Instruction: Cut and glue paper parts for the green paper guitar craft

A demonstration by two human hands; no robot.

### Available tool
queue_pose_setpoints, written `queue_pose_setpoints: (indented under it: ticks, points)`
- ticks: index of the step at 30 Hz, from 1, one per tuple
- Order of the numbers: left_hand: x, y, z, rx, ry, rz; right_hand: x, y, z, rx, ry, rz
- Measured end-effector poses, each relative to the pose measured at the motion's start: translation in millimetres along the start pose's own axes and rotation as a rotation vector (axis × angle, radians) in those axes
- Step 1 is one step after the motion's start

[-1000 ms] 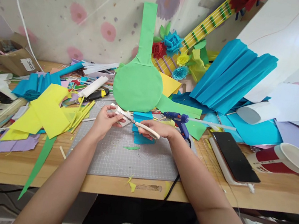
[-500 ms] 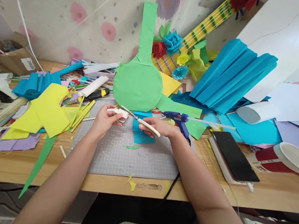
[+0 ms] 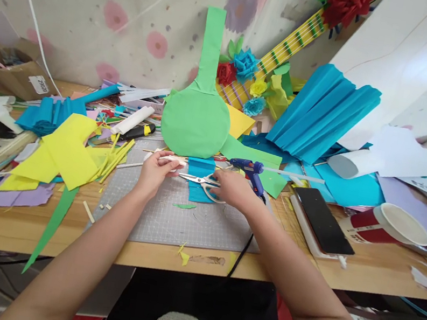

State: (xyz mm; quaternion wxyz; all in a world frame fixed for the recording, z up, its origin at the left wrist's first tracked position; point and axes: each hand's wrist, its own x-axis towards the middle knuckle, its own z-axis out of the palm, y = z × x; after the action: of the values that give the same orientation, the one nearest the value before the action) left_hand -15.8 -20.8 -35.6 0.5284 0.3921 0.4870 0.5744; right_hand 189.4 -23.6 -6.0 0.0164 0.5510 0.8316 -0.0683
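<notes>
My left hand [image 3: 153, 174] pinches a small white folded strip [image 3: 174, 160] above the cutting mat [image 3: 162, 222]; its material is hard to make out. My right hand [image 3: 235, 188] has its fingers on the handles of the scissors [image 3: 199, 179]. The scissors lie nearly level over a blue crepe paper piece [image 3: 198, 195], blades pointing left and slightly parted, tips close below the white strip. Just behind my hands stands a round green paper-covered shape [image 3: 196, 121] with a long neck. A blue glue gun [image 3: 249, 171] lies beyond my right hand.
Yellow paper pieces [image 3: 68, 149] and thin yellow rolls lie at the left. At the right are a phone [image 3: 324, 221] and a paper cup [image 3: 386, 224]. Pleated blue paper [image 3: 323, 115] and a yellow flower-decorated guitar [image 3: 293, 39] lean at the back. A black cable [image 3: 240, 257] crosses the table edge.
My right hand has turned the scissors from a slant by the white strip to nearly level and lower over the blue paper. My left hand still holds the strip. The view has shifted slightly.
</notes>
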Motion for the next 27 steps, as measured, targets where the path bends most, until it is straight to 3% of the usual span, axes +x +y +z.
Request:
queue_pose_setpoints:
  ticks: [4, 9, 12, 17, 21, 24, 27]
  points:
    - [-3, -7, 7.4, 0.033, -0.036, -0.04, -22, 21, -6, 0.176, 0.148, 0.102]
    - [0, -10, 10.9, 0.043, -0.025, -0.053, -45, 68, -5, 0.236, 0.036, 0.457]
    - [-1, -11, 11.7, 0.06, -0.043, -0.034, -36, 89, 2, 0.241, 0.2, 0.548]
    - [-3, -12, 7.8, 0.088, -0.039, 0.0, -15, 95, 11, 0.486, 0.186, 0.439]
    - [-1, -12, 4.6, 0.082, -0.024, 0.012, -25, 95, 2, 0.874, 0.237, 0.403]
    - [3, -13, 5.2, 0.077, -0.023, 0.011, -31, 88, -11, 1.158, 0.223, 0.176]
    - [5, -14, 6.0, 0.099, -0.019, 0.021, -22, 68, -16, 1.18, 0.148, 0.014]
